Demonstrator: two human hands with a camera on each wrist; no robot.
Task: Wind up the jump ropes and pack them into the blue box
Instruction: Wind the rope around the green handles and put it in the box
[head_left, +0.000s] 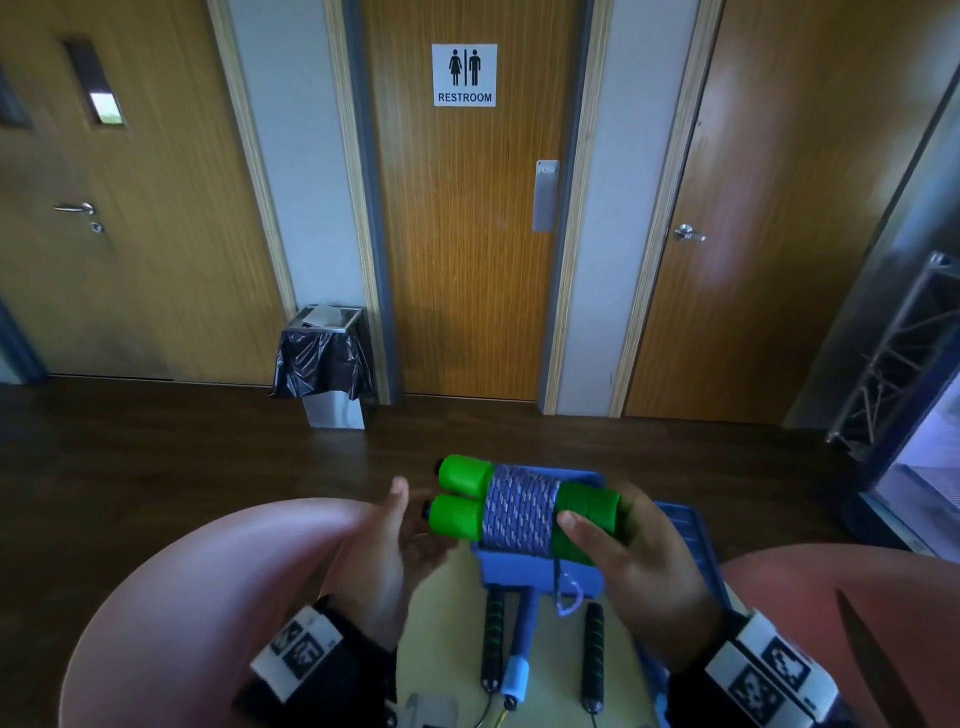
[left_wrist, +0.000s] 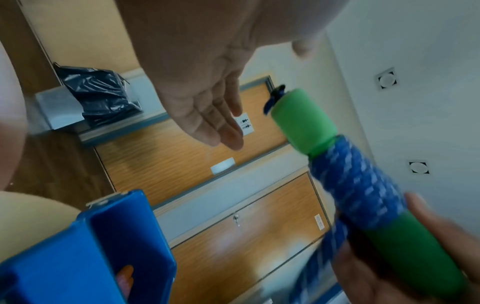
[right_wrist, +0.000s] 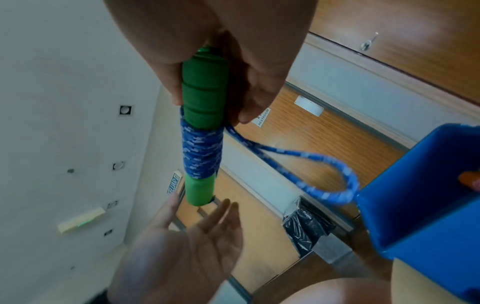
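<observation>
A jump rope with two green foam handles (head_left: 462, 501) lies side by side as one bundle, with blue-and-white cord (head_left: 519, 512) wound round the middle. My right hand (head_left: 618, 551) grips the bundle's right end (right_wrist: 205, 88), holding it above the blue box (head_left: 540, 569). A short loop of cord (right_wrist: 330, 181) hangs loose from the bundle. My left hand (head_left: 395, 540) is just left of the handles, palm up, fingers straight (left_wrist: 207, 115), holding nothing. The box's open top (left_wrist: 124, 242) sits below and beside the bundle.
Two black jump-rope handles (head_left: 492, 639) (head_left: 594, 654) and a blue one (head_left: 519, 649) lie on the pale surface (head_left: 447, 623) near me. A blue lid or tray (head_left: 685, 540) is behind my right hand. A bin with a black bag (head_left: 324, 364) stands by the doors.
</observation>
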